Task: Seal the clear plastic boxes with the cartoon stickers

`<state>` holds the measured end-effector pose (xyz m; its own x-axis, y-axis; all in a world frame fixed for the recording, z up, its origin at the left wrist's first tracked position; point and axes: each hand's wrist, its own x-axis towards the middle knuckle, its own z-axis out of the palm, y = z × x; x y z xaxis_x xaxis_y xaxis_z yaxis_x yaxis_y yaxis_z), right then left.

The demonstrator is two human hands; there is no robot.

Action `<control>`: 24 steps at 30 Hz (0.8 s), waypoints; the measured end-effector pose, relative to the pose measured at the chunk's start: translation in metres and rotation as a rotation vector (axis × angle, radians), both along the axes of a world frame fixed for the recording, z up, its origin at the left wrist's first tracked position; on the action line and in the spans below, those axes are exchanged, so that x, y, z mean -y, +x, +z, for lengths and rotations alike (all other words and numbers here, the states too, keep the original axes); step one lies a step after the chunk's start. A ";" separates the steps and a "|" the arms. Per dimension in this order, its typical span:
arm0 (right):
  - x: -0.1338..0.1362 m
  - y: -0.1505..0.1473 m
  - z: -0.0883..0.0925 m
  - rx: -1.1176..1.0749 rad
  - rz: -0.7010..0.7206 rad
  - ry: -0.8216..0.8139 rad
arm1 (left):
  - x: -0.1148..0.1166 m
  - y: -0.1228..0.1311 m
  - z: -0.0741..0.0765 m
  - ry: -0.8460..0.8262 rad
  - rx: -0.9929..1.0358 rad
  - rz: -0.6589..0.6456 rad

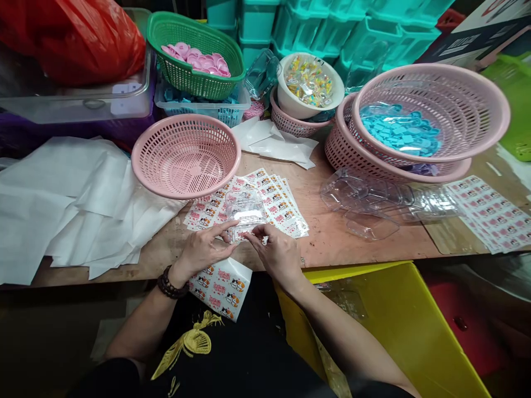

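Note:
A clear plastic case (245, 214) lies at the table's front edge, above a spread of cat-print sticker sheets (280, 202). My left hand (203, 249) grips the case's left side, thumb and index finger closed on its near end. At that same end my right hand (277, 251) has its thumb and fingertips pinched together on a small printed sticker (248, 234), partly hidden by the fingers. Another cat-print sticker sheet (226, 287) hangs below my left hand, over the table edge; how it is held is hidden.
A pink basket (143, 166) stands behind the sheets, with white backing papers (83, 193) to the left. Clear plastic cases (369, 193) lie to the right, below stacked pink baskets (489, 110) with blue pieces. A yellow bin (398, 309) stands below the table edge.

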<state>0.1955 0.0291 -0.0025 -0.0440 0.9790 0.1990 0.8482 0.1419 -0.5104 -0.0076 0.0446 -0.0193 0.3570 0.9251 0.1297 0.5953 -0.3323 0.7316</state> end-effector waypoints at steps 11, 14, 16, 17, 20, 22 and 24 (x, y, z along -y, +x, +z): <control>0.009 -0.001 -0.010 0.061 0.026 0.061 | -0.003 0.014 -0.011 0.113 -0.108 0.097; 0.011 0.001 -0.011 0.010 0.009 0.029 | -0.004 0.013 -0.009 0.119 -0.141 0.100; 0.012 0.001 -0.010 -0.041 -0.009 0.025 | -0.004 0.013 -0.009 0.144 -0.167 0.086; 0.012 0.001 -0.008 -0.068 -0.021 0.027 | -0.004 0.014 -0.009 0.162 -0.184 0.072; 0.012 -0.002 -0.003 -0.127 -0.063 0.022 | -0.003 0.018 -0.008 0.208 -0.259 0.031; 0.012 -0.004 -0.001 -0.141 -0.085 0.008 | -0.004 0.021 -0.008 0.221 -0.303 0.026; 0.013 -0.005 0.000 -0.145 -0.102 -0.005 | -0.005 0.023 -0.008 0.232 -0.333 0.031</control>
